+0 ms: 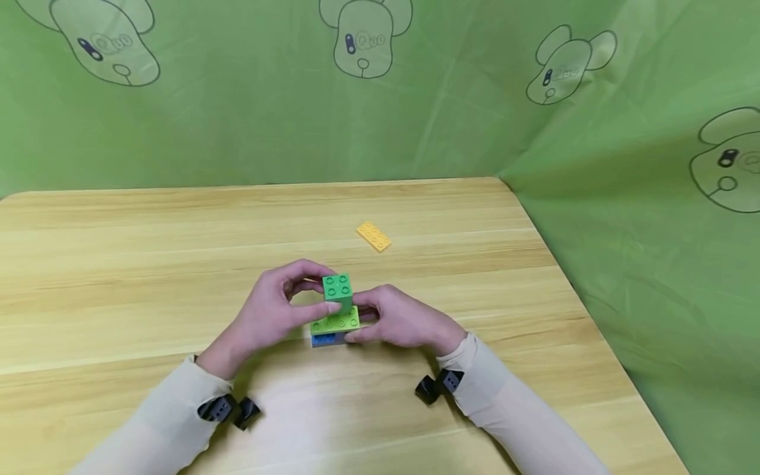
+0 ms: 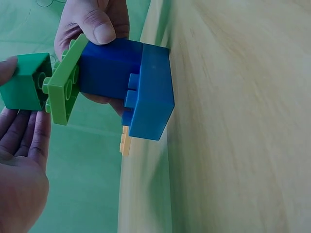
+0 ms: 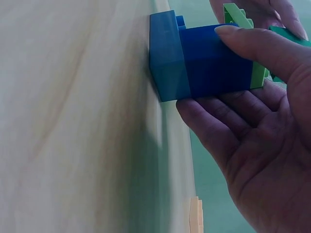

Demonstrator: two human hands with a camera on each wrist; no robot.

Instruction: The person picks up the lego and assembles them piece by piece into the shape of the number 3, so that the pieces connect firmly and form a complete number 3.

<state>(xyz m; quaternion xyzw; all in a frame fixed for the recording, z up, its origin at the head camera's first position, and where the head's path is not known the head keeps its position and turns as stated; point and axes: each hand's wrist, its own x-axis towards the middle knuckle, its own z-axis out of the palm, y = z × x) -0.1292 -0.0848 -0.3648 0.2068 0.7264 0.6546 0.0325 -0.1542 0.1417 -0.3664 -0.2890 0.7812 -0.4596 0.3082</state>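
Table (image 1: 119, 264): well short of the far edge and in from the right edge, the right hand (image 1: 404, 316) grasps the stack (image 1: 335, 323) standing there, while the left hand (image 1: 273, 303) pinches the piece at its top. Done, by my reading: light-blue brick (image 2: 154, 94) as base, dark-blue brick (image 2: 109, 70) on it, lime plate (image 2: 58, 104) above; left over: green block (image 1: 338, 287), pinched above the lime plate, apparently not fully seated, and perhaps yellow plate (image 1: 374, 237), loose nearer the far edge
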